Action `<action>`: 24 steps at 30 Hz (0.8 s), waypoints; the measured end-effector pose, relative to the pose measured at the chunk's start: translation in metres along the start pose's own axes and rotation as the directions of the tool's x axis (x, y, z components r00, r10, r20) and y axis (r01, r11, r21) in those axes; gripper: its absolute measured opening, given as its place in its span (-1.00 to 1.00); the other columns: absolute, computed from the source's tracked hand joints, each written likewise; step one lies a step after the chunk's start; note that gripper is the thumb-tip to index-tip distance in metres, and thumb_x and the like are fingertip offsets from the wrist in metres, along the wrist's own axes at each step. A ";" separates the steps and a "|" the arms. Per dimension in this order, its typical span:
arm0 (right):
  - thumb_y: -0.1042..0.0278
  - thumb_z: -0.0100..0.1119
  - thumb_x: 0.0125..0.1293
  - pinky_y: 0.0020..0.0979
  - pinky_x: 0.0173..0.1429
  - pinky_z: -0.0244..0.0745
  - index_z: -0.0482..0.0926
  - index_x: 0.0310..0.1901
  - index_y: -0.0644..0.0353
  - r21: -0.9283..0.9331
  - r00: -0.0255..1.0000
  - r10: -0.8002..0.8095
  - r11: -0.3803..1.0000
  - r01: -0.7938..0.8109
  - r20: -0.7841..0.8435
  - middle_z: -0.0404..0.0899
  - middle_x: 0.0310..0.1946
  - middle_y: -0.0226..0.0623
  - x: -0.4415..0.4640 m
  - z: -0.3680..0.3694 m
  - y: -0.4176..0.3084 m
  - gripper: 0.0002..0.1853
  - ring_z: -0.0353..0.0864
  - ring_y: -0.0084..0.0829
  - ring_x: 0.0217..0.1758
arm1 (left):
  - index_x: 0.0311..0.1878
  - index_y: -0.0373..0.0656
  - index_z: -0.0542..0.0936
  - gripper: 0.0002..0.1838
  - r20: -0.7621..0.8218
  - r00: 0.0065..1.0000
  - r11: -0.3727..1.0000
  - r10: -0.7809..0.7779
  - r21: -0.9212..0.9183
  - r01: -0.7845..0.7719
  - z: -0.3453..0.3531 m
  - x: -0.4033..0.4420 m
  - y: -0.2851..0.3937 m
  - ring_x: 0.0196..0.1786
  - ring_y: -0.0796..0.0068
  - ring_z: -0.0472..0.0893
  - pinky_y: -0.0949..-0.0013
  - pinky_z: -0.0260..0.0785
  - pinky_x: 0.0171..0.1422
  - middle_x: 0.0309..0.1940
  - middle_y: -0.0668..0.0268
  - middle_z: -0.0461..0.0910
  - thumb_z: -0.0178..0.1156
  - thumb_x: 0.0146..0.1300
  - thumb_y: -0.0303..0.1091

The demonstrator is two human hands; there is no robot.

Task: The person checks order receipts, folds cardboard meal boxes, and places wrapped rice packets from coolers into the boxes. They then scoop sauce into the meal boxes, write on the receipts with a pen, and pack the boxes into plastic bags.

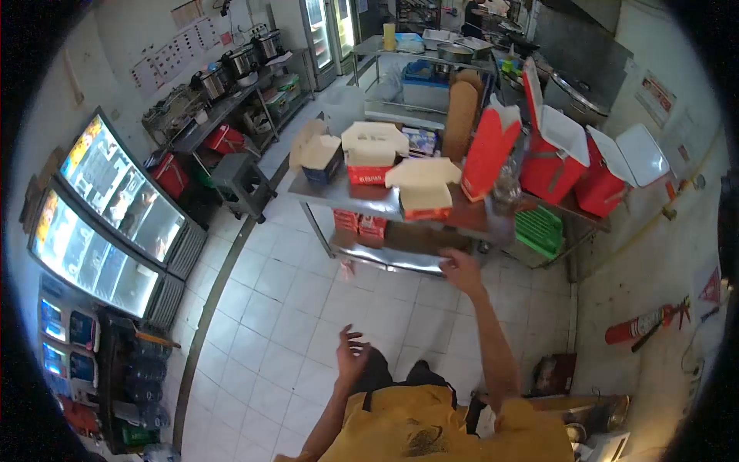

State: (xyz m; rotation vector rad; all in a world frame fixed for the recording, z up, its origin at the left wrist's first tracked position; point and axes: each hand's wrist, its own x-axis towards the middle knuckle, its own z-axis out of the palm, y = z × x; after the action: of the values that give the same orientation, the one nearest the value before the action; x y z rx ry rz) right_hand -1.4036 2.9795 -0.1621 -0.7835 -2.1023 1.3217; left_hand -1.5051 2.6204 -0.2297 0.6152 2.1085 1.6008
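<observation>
My left hand [352, 354] hangs over the tiled floor in front of my body, fingers loosely spread, holding nothing. Farther forward, my right hand [460, 271] reaches toward the front of a steel table [308, 187]. Its fingers are bent and slightly apart, and nothing shows in them. On the tabletop stand several takeaway boxes with raised flaps: a dark blue one [321, 171], a red one [368, 174] and an orange-red one [426, 202] closest to me. A tall red carton [486, 158] stands to their right. Neither hand touches a box.
Smaller red boxes [359, 223] sit on the table's lower shelf. Behind stands a tall brown stack [461, 115]. Red cooler bags [550, 165] and a green basket [539, 231] are on the right. A grey stool [240, 181] and glass-door fridges [115, 200] stand left; a fire extinguisher [639, 326] hangs right.
</observation>
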 end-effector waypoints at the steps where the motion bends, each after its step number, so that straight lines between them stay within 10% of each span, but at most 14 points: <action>1: 0.29 0.42 0.18 -0.36 -0.21 0.55 0.63 0.09 0.21 -0.214 0.993 -0.073 0.972 0.092 0.094 0.69 -0.37 -0.22 0.075 0.038 -0.012 -0.57 0.66 -0.44 -0.31 | 0.38 -0.19 0.25 -0.28 -0.079 0.997 1.000 -0.020 0.018 0.021 -0.015 0.027 0.010 -0.23 0.38 0.66 0.39 0.55 -0.25 -0.04 0.13 0.62 0.34 0.17 -0.49; 4: 0.18 0.41 0.12 -0.05 -0.07 0.55 0.60 -0.13 0.31 -0.303 0.820 -0.570 0.791 0.532 -0.048 0.67 -0.28 0.00 0.246 0.158 -0.023 -0.60 0.67 0.03 -0.17 | 0.36 -0.21 0.26 -0.31 -0.277 0.961 1.000 0.021 0.024 -0.015 -0.044 0.118 -0.021 -0.24 0.45 0.64 0.41 0.54 -0.26 -0.10 0.14 0.63 0.33 0.17 -0.49; 6: 0.21 0.35 0.04 -0.08 0.17 0.54 0.57 0.02 0.31 -0.582 0.965 -0.179 0.771 0.259 0.191 0.65 -0.05 0.09 0.328 0.206 -0.055 -0.49 0.65 -0.07 0.09 | 0.35 -0.21 0.27 -0.29 -0.304 0.945 0.991 -0.118 0.025 0.132 -0.054 0.191 -0.054 -0.29 0.43 0.64 0.40 0.54 -0.26 -0.14 0.14 0.64 0.36 0.14 -0.49; 8: 0.21 0.34 0.08 -0.08 0.06 0.60 0.53 0.08 0.31 -0.798 0.952 -0.261 0.533 0.282 0.162 0.65 -0.09 0.13 0.389 0.258 -0.022 -0.46 0.69 -0.09 0.04 | 0.33 -0.20 0.30 -0.30 -0.262 0.963 0.998 -0.063 -0.026 0.058 -0.059 0.273 -0.106 -0.35 0.44 0.63 0.40 0.54 -0.27 -0.17 0.16 0.65 0.38 0.11 -0.50; 13: 0.31 0.30 0.09 -0.07 -0.03 0.61 0.68 -0.21 0.07 -0.807 0.979 -0.090 0.556 0.202 0.183 0.71 -0.23 -0.21 0.476 0.292 0.010 -0.80 0.71 -0.12 -0.10 | 0.29 -0.18 0.37 -0.29 -0.116 0.993 0.996 -0.026 -0.084 0.017 -0.055 0.457 0.003 -0.05 0.41 0.58 0.35 0.51 -0.04 -0.05 0.20 0.59 0.46 0.05 -0.48; 15: 0.35 0.29 0.07 -0.14 -0.06 0.60 0.71 -0.32 0.08 -0.728 0.953 0.035 0.654 0.206 0.301 0.69 -0.27 -0.20 0.481 0.270 -0.027 -0.88 0.71 -0.15 -0.12 | 0.31 -0.18 0.36 -0.24 -0.042 0.999 0.994 0.000 -0.107 -0.004 -0.058 0.509 0.036 0.09 0.35 0.54 0.30 0.50 0.02 0.07 0.15 0.54 0.49 0.02 -0.47; 17: 0.30 0.32 0.08 -0.16 -0.09 0.59 0.71 -0.30 0.09 -0.472 0.882 -0.445 0.751 0.463 0.158 0.68 -0.31 -0.19 0.477 0.239 -0.043 -0.85 0.70 -0.15 -0.15 | 0.38 -0.20 0.30 -0.10 0.014 0.976 0.972 0.217 -0.091 -0.215 -0.052 0.551 0.066 0.31 0.25 0.41 0.20 0.45 0.18 0.28 0.10 0.38 0.56 -0.05 -0.42; 20: 0.23 0.40 0.08 -0.15 -0.05 0.54 0.70 -0.13 0.09 0.081 0.886 -0.405 0.914 0.398 0.226 0.64 -0.28 -0.14 0.441 0.178 -0.153 -0.70 0.65 -0.10 -0.14 | 0.46 -0.25 0.19 0.08 0.213 0.857 0.877 0.469 -0.002 -0.480 -0.056 0.605 0.116 0.46 0.14 0.26 0.09 0.31 0.37 0.45 0.04 0.20 0.62 -0.12 -0.34; 24: 0.26 0.32 0.16 -0.06 0.04 0.47 0.58 -0.07 0.33 0.148 0.783 -0.620 0.780 0.608 0.050 0.61 -0.19 0.02 0.364 0.155 -0.199 -0.63 0.57 0.00 -0.07 | 0.47 -0.22 0.17 0.10 0.456 0.605 0.727 0.653 -0.154 -0.669 0.002 0.608 0.196 0.45 0.10 0.26 0.05 0.27 0.40 0.44 0.02 0.19 0.62 -0.13 -0.30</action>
State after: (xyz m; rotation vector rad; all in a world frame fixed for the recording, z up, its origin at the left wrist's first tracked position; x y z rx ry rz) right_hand -1.8010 3.0739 0.0085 0.0518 -2.0591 1.1097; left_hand -1.9797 3.0203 -0.0795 1.7836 1.5850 1.5022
